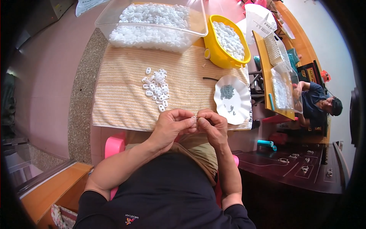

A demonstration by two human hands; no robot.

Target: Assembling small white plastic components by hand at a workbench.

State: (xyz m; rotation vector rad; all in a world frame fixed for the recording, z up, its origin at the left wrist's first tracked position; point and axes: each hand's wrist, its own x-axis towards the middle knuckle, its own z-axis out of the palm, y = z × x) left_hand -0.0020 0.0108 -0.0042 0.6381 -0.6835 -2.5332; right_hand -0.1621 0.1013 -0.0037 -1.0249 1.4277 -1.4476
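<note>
My left hand (pixel 172 124) and my right hand (pixel 213 126) meet at the near edge of the towel-covered table. Both are closed, fingertips pinching a small whitish piece (pixel 195 118) between them; most of it is hidden by the fingers. Just beyond my left hand lies a loose pile of white oval plastic pieces (pixel 156 84) with two holes each. To the right of my right hand sits a white wavy-rimmed plate (pixel 241 102). On it is a heap of tiny dark grey-green parts (pixel 227 91), with a few scattered nearer me; their kind is too small to tell.
Striped towel (pixel 118 84) covers the table. At its far side stand a clear plastic bin (pixel 103 22) and a yellow tub (pixel 210 42), both holding white pieces. A thin black rod (pixel 210 78) lies beside the plate. Another person (pixel 318 99) sits at a table on the right.
</note>
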